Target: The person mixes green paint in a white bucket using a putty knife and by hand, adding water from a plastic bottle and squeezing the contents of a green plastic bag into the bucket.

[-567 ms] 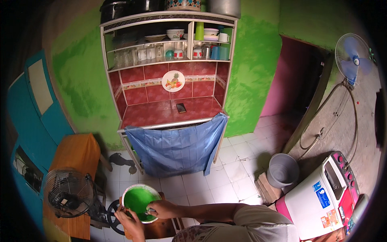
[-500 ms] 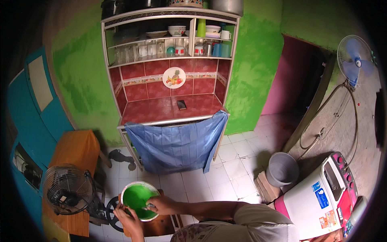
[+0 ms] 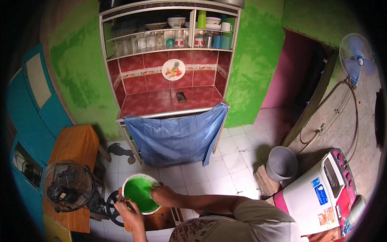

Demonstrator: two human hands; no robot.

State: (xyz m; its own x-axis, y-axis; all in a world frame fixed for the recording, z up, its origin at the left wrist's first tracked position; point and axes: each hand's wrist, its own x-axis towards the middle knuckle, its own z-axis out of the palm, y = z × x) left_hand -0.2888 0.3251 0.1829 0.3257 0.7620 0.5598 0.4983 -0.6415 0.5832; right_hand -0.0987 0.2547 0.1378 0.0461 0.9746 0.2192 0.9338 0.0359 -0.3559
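A white-rimmed round bowl (image 3: 130, 180) holds bright green batter-like stuff (image 3: 139, 195). It rests on a small brown wooden stool or table (image 3: 155, 221) low in the view. My left hand (image 3: 130, 213) grips the bowl's near left rim, fingers bent over the edge. Over the right side of the bowl, my right hand (image 3: 164, 196) is closed, its fingertips down inside the rim. What it holds is mostly hidden by the fingers and too small to name.
A black standing fan (image 3: 68, 188) is at the left beside an orange-brown wooden bench (image 3: 76, 143). Ahead stands a dish cabinet (image 3: 169, 105) with a blue cloth (image 3: 177, 137). A grey bucket (image 3: 281, 163) and a white-and-pink washing machine (image 3: 310, 197) are at the right.
My right hand has moved slightly up and right along the bowl, with its grip more turned over. My left hand stays at the rim. The whole view has shifted a little.
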